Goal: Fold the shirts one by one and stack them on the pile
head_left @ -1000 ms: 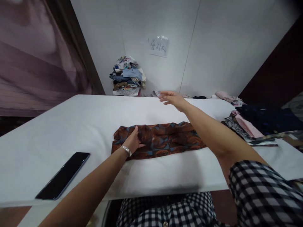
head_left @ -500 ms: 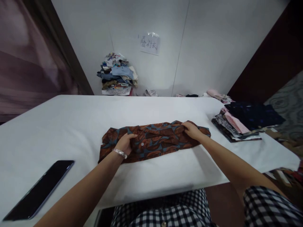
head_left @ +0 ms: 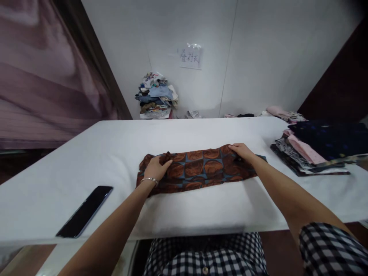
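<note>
On white table [head_left: 201, 207], mid-centre, our brown patterned shirt [head_left: 201, 170] lay folded in strip. Left hand [head_left: 155, 168] gripped its 9 o'clock end, right hand [head_left: 243, 151] pinched 3 o'clock end. Phone [head_left: 84, 211] at 8 o'clock.

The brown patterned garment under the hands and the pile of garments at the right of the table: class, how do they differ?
The brown patterned garment is one piece, folded into a long low band; the pile of garments is several pieces stacked higher. The left hand and right hand rest on the brown garment's ends; nothing touches the pile. The garment is brown with blue; the pile mixes navy, pink and prints. Both lie on the white table.
</note>
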`<state>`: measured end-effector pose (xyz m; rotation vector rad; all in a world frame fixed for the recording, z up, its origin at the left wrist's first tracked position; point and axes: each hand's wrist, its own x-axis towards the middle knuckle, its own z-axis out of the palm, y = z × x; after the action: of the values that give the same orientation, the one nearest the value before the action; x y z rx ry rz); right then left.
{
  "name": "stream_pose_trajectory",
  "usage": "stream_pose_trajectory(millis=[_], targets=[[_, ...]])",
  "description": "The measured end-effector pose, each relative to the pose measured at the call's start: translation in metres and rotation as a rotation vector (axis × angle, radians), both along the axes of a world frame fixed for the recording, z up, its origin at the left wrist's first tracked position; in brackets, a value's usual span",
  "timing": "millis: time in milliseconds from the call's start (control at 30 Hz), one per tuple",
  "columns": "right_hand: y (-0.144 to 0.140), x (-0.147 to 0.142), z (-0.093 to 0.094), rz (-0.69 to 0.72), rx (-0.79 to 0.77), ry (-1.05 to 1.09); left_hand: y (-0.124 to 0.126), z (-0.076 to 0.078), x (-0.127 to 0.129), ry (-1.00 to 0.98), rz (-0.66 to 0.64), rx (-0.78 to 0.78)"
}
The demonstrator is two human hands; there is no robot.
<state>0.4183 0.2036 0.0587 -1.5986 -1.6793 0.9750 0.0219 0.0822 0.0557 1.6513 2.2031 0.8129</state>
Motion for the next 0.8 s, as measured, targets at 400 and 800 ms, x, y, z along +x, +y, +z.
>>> stream_pose_trajectory(millis=[400,800], targets=[[0.021,0.013,-0.023,-0.006,0.164,-0.166,0.015,0.006,-0.028,0.061,0.182,-0.084],[-0.04,-0.041,-0.037,0.322,0.539,-0.459,-0.009,-0.01,-0.058,0.289,0.127,-0.118]])
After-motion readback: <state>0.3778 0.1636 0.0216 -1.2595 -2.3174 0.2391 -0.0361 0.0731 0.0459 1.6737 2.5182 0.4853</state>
